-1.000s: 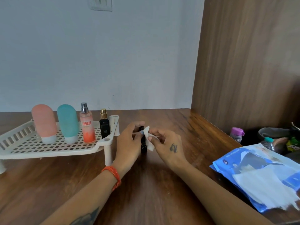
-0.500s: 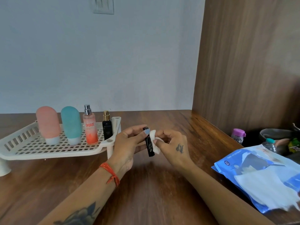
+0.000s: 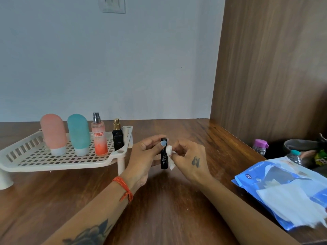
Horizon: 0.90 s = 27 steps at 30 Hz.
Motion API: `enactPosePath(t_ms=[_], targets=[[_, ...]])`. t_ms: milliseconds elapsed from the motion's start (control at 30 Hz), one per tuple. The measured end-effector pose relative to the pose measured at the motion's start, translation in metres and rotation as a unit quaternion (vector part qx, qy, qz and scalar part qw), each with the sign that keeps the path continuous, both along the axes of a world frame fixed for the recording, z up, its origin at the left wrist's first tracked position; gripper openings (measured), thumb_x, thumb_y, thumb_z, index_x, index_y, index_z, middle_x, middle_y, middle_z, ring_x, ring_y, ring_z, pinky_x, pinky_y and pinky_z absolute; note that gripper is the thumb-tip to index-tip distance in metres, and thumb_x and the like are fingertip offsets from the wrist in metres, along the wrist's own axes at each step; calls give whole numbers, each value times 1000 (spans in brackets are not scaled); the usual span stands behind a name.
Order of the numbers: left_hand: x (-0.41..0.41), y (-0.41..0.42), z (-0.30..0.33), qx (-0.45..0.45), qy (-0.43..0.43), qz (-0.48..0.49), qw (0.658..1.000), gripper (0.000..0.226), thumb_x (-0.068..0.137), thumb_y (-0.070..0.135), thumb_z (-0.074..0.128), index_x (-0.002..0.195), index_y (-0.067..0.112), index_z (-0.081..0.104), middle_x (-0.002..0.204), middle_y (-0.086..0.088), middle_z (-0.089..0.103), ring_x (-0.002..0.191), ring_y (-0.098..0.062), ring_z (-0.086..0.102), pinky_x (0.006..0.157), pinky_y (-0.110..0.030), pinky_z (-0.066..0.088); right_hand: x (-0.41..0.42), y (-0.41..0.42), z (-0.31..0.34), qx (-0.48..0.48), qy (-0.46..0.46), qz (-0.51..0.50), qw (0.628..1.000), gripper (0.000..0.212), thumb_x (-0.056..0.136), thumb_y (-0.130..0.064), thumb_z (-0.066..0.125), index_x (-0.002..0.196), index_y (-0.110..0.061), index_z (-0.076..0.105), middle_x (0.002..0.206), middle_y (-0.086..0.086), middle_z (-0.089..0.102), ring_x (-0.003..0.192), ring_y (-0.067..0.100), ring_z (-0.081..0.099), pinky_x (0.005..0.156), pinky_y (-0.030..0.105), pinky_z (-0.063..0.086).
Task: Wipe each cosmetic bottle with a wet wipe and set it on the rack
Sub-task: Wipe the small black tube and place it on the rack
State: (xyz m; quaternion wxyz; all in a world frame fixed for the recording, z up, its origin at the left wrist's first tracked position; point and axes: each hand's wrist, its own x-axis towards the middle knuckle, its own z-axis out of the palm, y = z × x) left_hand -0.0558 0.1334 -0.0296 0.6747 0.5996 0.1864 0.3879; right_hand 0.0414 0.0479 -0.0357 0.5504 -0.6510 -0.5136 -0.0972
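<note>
Near the middle of the frame, a slim black tube (image 3: 163, 153) with pale script on its side is held upright above the wooden surface (image 3: 168, 206). It is gripped by the left hand (image 3: 141, 160), whose thumb, with a blue-painted nail, is pressed across the upper part of the tube while the fingers are curled behind it. A small, crumpled white wet wipe (image 3: 170, 156) is pinched in the curled fingers of the right hand (image 3: 192, 160) and is pressed against the right side of the tube. An orange thread band (image 3: 124, 189) is worn on the left wrist. At the left of the frame, a cream perforated rack (image 3: 35, 162) on short legs is set on the surface. Four bottles are lined up upright on it: a pink squeeze bottle (image 3: 53, 133), a teal squeeze bottle (image 3: 78, 133), an orange spray bottle (image 3: 99, 137) marked ENGAGE, and a small black perfume bottle (image 3: 117, 137) with a gold top, the last standing nearest to the hands. At the lower right of the frame, a blue wipes packet (image 3: 276, 175) is laid on the surface, with white sheets (image 3: 290, 204) spread over it. Behind the packet, at the right edge, a small bottle with a purple cap (image 3: 260, 146) is seen beside other items that cannot be made out clearly.
</note>
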Motion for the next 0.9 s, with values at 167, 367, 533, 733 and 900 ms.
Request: enactPosePath(t_ms=[167, 367, 533, 733, 900], targets=[[0, -3, 1, -5, 4, -16, 1000, 20, 87, 9, 59, 104, 15, 70, 98, -7, 73, 88, -17, 70, 65, -34, 60, -1, 2, 3, 52, 4, -16, 999, 15, 80, -3, 66, 85, -16, 71, 72, -17, 62, 75, -6, 62, 63, 5, 47], [1, 1, -3, -20, 20, 13, 1000, 22, 87, 9, 60, 106, 14, 68, 109, -15, 68, 95, -25, 68, 62, -32, 59, 2, -2, 0, -85, -10, 1, 996, 17, 71, 4, 61, 61, -10, 62, 59, -6, 58, 61, 1, 54, 51, 12, 44], [1, 2, -2, -24, 9, 10, 1000, 23, 88, 9, 59, 109, 12, 67, 104, -14, 70, 89, -20, 69, 61, -32, 59, -1, 0, 1, -2, -20, -8, 1000, 12, 78, -3, 65, 81, -12, 72, 71, -19, 60, 67, -6, 59, 62, 6, 46], [1, 1, -2, -14, 17, 14, 1000, 21, 89, 7, 56, 105, 15, 68, 100, -8, 68, 81, -13, 67, 60, -28, 59, 5, -3, -3, -162, -96, 19, 982, 13, 69, -5, 68, 74, -17, 73, 78, -6, 65, 71, 2, 57, 62, 8, 43], [1, 1, -1, -11, 19, 12, 1000, 21, 91, 8, 55, 103, 19, 68, 104, -8, 69, 84, -16, 68, 61, -27, 58, 3, 0, -3, -52, -145, -19, 988, 19, 70, -3, 68, 82, -16, 75, 77, -5, 64, 65, -1, 50, 64, 4, 41]])
